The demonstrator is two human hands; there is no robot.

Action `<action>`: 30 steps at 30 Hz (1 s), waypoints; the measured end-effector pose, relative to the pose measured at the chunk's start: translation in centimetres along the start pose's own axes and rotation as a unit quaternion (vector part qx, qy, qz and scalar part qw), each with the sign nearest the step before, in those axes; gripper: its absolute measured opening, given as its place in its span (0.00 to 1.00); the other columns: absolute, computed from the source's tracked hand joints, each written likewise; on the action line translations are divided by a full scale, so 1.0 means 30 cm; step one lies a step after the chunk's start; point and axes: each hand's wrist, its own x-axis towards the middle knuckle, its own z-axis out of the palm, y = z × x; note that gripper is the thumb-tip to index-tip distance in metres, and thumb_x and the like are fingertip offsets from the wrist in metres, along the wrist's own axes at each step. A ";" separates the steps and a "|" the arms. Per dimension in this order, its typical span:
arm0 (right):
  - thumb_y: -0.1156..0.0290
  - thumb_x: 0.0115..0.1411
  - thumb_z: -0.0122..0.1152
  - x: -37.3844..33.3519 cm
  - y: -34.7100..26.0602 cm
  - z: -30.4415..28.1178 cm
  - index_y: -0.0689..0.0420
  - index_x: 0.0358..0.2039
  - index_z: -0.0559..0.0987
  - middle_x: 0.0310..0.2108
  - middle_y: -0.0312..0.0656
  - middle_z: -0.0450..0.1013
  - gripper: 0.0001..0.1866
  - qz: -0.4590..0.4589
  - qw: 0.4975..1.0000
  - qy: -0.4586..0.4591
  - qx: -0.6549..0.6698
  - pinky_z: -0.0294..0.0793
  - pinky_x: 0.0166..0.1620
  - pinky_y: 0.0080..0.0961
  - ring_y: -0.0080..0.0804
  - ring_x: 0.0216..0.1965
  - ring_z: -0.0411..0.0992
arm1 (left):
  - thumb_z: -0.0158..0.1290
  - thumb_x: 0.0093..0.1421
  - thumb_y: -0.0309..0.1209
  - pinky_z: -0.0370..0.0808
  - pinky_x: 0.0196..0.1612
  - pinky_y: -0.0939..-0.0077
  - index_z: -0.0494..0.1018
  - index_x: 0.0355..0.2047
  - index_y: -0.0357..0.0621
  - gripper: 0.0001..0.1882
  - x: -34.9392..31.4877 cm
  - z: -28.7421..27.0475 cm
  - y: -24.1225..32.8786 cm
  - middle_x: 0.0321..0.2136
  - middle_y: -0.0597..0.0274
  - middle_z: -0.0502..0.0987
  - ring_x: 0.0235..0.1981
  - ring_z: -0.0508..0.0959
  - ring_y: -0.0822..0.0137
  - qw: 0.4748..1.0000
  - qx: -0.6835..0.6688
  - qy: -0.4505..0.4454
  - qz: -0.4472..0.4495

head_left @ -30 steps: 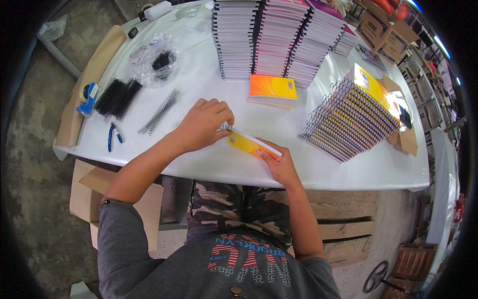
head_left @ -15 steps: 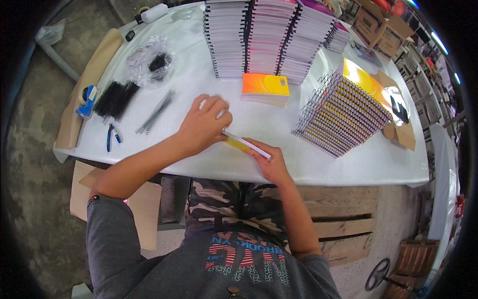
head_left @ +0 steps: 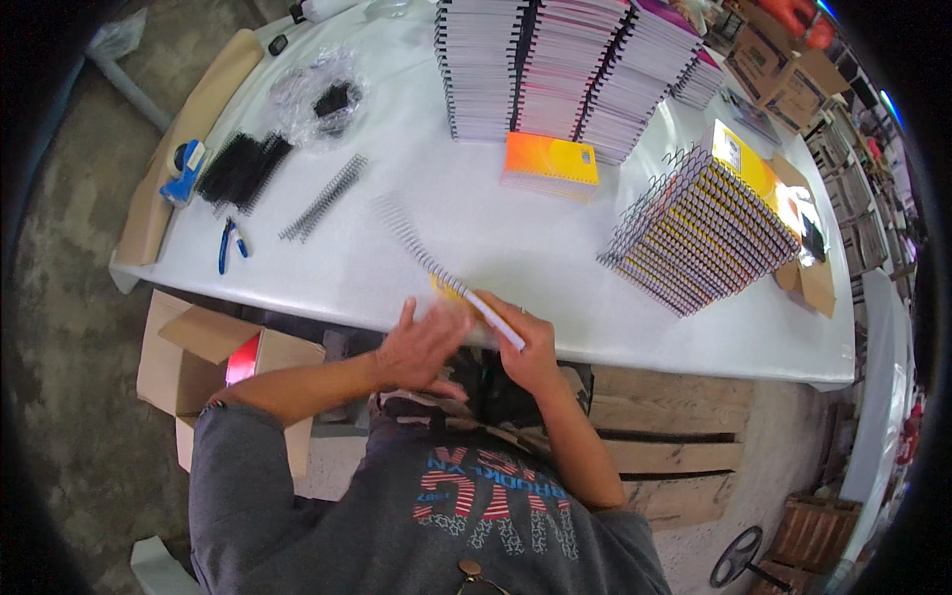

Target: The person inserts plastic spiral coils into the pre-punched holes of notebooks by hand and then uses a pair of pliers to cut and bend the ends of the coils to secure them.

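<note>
My right hand (head_left: 526,347) grips a small yellow-covered notebook (head_left: 501,322), its white page edge turned up. A dark spiral binding coil (head_left: 421,253) runs through part of the notebook's edge, and its loose length sticks out over the table, blurred at the far end. Just left of the notebook is my left hand (head_left: 428,345), smeared by motion, its fingers apart and nothing seen in it. Another dark coil bundle (head_left: 325,198) lies to the left, beside a heap of black coils (head_left: 245,171). Blue-handled pliers (head_left: 232,246) rest below that heap.
A stack of coil-bound yellow notebooks (head_left: 709,223) stands at right, near a small orange-yellow pile (head_left: 550,164). Tall stacks of bound books (head_left: 570,74) rise behind. At left are a blue tape dispenser (head_left: 183,177) and a plastic bag (head_left: 315,94); an open carton (head_left: 183,347) sits below the table.
My left hand has come down toward me and spread its fingers, and the coil's loose length now shows. The notebook has tilted more steeply in my right hand. The whole view has shifted slightly.
</note>
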 end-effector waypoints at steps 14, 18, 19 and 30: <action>0.86 0.47 0.48 0.018 -0.002 0.051 0.56 0.51 0.69 0.46 0.49 0.70 0.27 -0.095 0.995 -0.039 -0.019 0.71 0.46 0.34 0.46 0.44 0.71 | 0.38 0.44 0.73 0.36 0.59 0.38 0.42 0.57 0.21 0.62 0.118 -0.055 -0.015 0.57 0.21 0.39 0.61 0.39 0.30 0.974 0.035 0.213 0.065; 0.86 0.47 0.48 0.009 -0.011 0.030 0.57 0.51 0.69 0.46 0.49 0.70 0.27 0.057 0.998 -0.007 0.040 0.69 0.49 0.34 0.46 0.47 0.70 | 0.50 0.41 0.67 0.50 0.54 0.34 0.54 0.51 0.19 0.58 -0.031 0.052 0.071 0.51 0.19 0.55 0.55 0.55 0.27 0.978 -0.122 0.066 0.153; 0.85 0.47 0.48 0.005 -0.017 0.028 0.57 0.50 0.69 0.45 0.49 0.70 0.26 0.023 0.999 -0.015 0.035 0.69 0.49 0.34 0.46 0.46 0.69 | 0.50 0.40 0.68 0.49 0.53 0.33 0.55 0.53 0.22 0.58 -0.007 0.041 0.050 0.50 0.20 0.55 0.54 0.56 0.28 0.976 -0.068 0.121 0.167; 0.70 0.47 0.60 0.027 0.009 0.019 0.56 0.49 0.70 0.39 0.50 0.72 0.25 -0.016 0.999 -0.031 0.035 0.70 0.42 0.35 0.48 0.39 0.72 | 0.41 0.50 0.66 0.43 0.57 0.38 0.60 0.55 0.43 0.44 0.120 -0.008 0.053 0.57 0.34 0.49 0.57 0.52 0.32 0.959 0.083 0.253 0.094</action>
